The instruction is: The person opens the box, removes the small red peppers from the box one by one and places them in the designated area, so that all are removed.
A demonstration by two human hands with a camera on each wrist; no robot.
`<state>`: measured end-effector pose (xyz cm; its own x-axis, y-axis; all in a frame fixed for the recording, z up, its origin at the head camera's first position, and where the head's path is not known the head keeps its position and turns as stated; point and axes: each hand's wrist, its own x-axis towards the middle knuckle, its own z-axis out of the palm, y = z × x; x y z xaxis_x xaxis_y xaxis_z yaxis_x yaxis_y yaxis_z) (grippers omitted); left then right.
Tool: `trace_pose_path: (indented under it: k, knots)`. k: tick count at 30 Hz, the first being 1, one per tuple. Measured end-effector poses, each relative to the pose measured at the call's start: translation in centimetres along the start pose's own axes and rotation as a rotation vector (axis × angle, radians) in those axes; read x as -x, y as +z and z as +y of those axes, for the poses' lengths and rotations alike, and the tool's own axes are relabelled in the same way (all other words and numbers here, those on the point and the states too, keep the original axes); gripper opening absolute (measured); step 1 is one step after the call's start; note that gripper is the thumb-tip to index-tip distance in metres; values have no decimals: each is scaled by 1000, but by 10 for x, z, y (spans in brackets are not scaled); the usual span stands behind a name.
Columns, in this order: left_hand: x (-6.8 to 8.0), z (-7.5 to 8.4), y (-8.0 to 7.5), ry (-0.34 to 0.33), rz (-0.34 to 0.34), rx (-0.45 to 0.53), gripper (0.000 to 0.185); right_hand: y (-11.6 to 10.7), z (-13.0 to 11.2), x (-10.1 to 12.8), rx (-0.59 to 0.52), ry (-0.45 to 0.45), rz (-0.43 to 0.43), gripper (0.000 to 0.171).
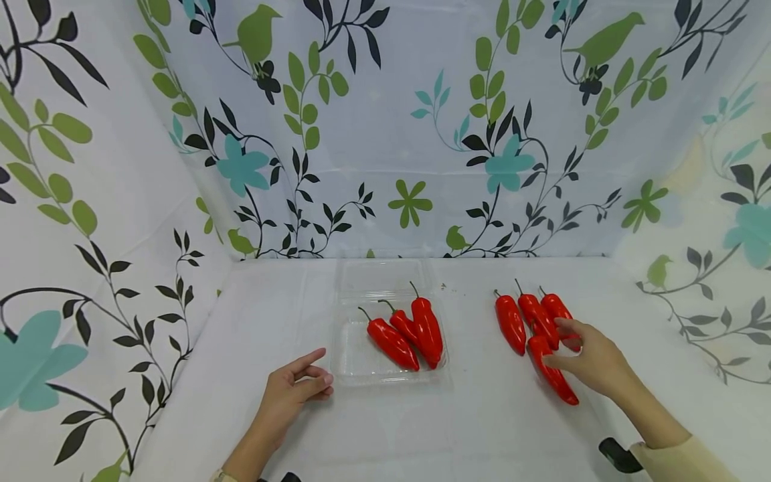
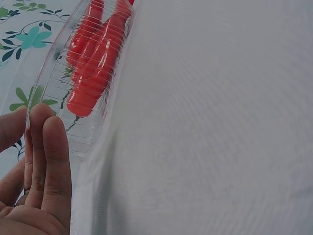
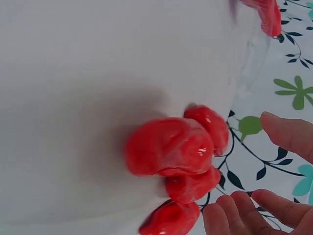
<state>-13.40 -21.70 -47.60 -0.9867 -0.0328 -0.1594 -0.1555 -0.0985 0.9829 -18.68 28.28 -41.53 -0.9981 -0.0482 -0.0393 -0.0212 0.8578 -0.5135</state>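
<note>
Leaf-and-bird patterned sheeting is closing off the back and both sides of the white-covered worktop point(image 1: 482, 428) I am working at. Lying toward the right edge of that worktop is a loose cluster of four red peppers point(image 1: 535, 328), and my right hand point(image 1: 593, 365) is reaching onto the nearest one point(image 1: 551, 375), thumb and forefinger closing loosely around its upper end; the grip is half-wide, fingers curved but not yet pinching anything that I can make out. From the right wrist view the peppers point(image 3: 171, 147) are looking glossy and smooth, almost waxy, so I am judging them slippery, light and fairly stiff, tapering from a blunt shoulder to a point. The thick shoulder just below the thin dark stem seems the safest place to take hold; the stem itself looks too fine to trust.

Near the middle of the worktop a clear plastic tray point(image 1: 355, 361) is holding three more peppers point(image 1: 409, 335). Its walls are thin, ribbed and see-through, probably flimsy and easy to flex. My left hand point(image 1: 295, 391) is resting beside the tray's near left corner, fingers point(image 2: 49, 156) relaxed and straight, their tips against the ribbed wall, gripping nothing.
</note>
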Motion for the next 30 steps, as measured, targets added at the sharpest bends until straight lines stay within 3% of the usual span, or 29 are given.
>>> trace_pose_path:
  k: [8,19,26,30]
  knots:
    - [0,0,0,1,5,11,61,2,-18,-6,-75,-51,8,89]
    - [1,1,1,2,23,-21,61,17,-64,-14,-187,-142,13,93]
    - [1,1,2,-2,34,-29,60,38,-96,-20,-402,-258,-65,87]
    - [1,2,3,-2,32,-39,60,51,-113,-23,-459,-279,-94,85]
